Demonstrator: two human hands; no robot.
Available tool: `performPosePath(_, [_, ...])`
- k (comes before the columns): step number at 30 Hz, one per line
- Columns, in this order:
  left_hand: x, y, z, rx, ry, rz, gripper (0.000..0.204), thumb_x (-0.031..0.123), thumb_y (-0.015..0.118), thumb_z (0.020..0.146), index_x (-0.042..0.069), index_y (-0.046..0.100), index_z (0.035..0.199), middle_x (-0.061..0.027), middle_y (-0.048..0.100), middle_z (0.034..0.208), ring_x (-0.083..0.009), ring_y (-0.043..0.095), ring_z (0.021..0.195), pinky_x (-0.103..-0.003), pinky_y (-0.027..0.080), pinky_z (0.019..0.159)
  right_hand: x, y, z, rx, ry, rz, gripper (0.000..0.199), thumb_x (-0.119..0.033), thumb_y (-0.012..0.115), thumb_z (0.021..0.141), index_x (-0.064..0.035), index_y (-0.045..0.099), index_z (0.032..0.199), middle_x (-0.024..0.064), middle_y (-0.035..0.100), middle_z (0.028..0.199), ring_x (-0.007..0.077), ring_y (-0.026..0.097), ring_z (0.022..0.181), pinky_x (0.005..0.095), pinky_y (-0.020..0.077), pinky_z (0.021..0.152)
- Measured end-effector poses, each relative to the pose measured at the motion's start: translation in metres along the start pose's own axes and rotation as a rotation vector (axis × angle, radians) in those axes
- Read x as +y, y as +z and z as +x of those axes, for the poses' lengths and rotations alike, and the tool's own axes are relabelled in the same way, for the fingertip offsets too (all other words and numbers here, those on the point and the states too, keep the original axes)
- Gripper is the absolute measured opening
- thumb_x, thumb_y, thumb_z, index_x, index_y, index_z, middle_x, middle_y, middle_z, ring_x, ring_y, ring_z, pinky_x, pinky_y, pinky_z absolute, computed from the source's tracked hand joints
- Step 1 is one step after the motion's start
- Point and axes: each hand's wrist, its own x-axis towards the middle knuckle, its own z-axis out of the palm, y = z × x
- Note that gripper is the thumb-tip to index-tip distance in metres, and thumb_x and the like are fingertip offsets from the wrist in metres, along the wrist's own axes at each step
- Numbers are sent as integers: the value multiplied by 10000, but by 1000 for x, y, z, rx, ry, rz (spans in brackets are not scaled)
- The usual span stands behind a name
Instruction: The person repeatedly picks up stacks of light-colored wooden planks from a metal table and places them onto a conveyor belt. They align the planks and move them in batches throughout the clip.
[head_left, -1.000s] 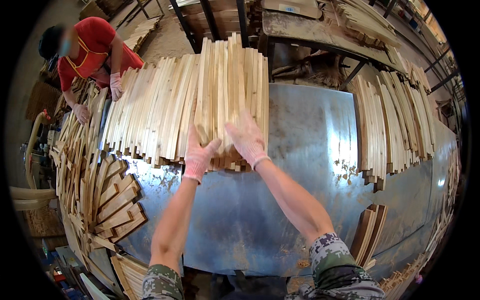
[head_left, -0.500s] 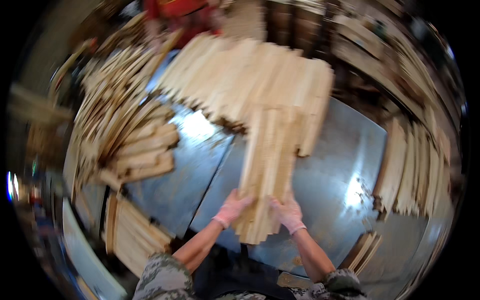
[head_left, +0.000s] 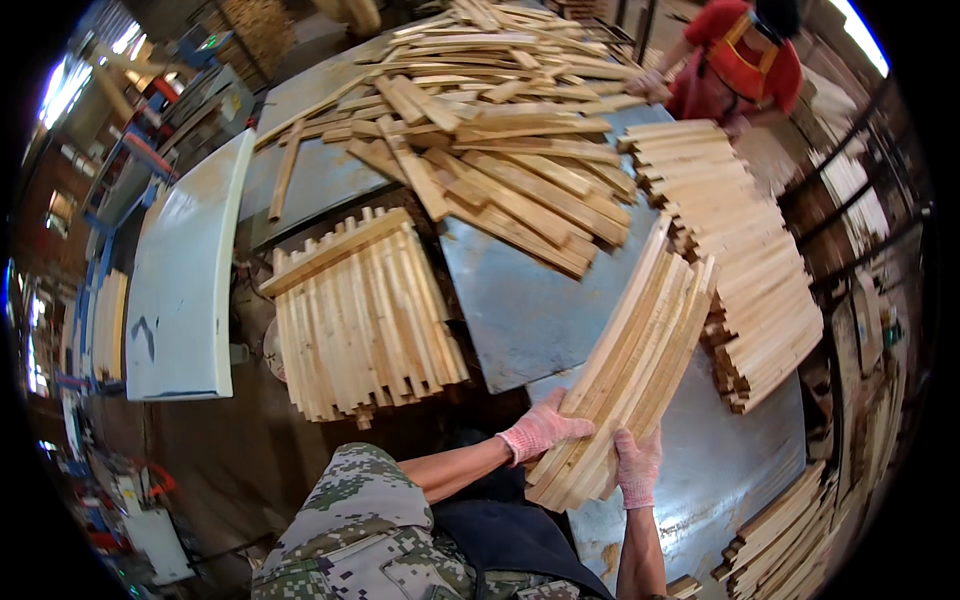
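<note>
Between my two gloved hands is a bundle of wooden strips (head_left: 632, 365), several pieces lying side by side and pointing away from me. My left hand (head_left: 545, 428) is wrapped round the bundle's left side near its close end. On the opposite side my right hand (head_left: 638, 465) grips the same bundle, thumb on top. Both hands wear pinkish knitted gloves. The bundle's far end reaches close to a long row of wooden strips (head_left: 725, 250) on the metal table (head_left: 520, 310); whether they touch I cannot tell.
A loose heap of wooden strips (head_left: 500, 130) covers the table's far part. To my left stands a stack of strips (head_left: 365, 310) with one laid across, beside a pale panel (head_left: 190, 280). A co-worker in red (head_left: 735, 70) is at the far right. More strips (head_left: 785, 530) lie lower right.
My view has swung left. The bundle has come away from the long row's near side, where it overlapped before, and now tilts rightward, still in both my hands.
</note>
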Motion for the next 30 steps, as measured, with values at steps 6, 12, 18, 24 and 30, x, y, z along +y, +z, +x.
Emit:
performPosePath(6, [15, -192, -67, 190, 199, 82, 755, 370, 924, 834, -31, 579, 1372, -137, 725, 1217, -216, 666, 1135, -363, 548, 991, 4, 206, -8, -252, -85, -46, 834, -58, 771, 955, -9, 284, 1630, 190, 634, 1393, 260, 676, 1185, 373, 578, 1013])
performPosePath(12, [41, -399, -170, 145, 44, -120, 926, 285, 963, 775, -31, 516, 1522, -158, 696, 1360, -251, 667, 1232, -392, 556, 1055, 79, 377, -87, -504, 4, -327, 1301, -273, 903, 861, 13, -62, 1685, 231, 659, 1409, 292, 690, 1231, 400, 569, 1043])
performPosePath(18, [28, -542, -180, 173, -253, 127, 982, 490, 917, 804, -44, 532, 1533, -186, 693, 1399, -282, 679, 1275, -394, 541, 1086, 164, 505, -132, -485, 329, -519, 1281, -315, 878, 905, 50, -77, 1676, 278, 608, 1459, 344, 654, 1292, 413, 511, 1106])
performPosePath(24, [26, -556, -118, 310, -420, 1348, 924, 833, 504, 935, -1, 749, 1248, -255, 733, 1265, -394, 679, 1228, -464, 525, 1055, 237, 510, -73, -730, 649, -357, 468, -362, 755, 1016, 24, 566, 1200, 104, 679, 983, 219, 668, 819, 370, 574, 736])
performPosePath(30, [5, -590, -86, 541, -148, 1149, 665, 668, 586, 974, 60, 773, 1167, -243, 738, 1253, -398, 688, 1187, -496, 523, 1031, 185, 520, -38, -596, 935, -370, 487, -492, 771, 993, -16, 714, 1081, 68, 673, 850, 187, 618, 691, 334, 554, 612])
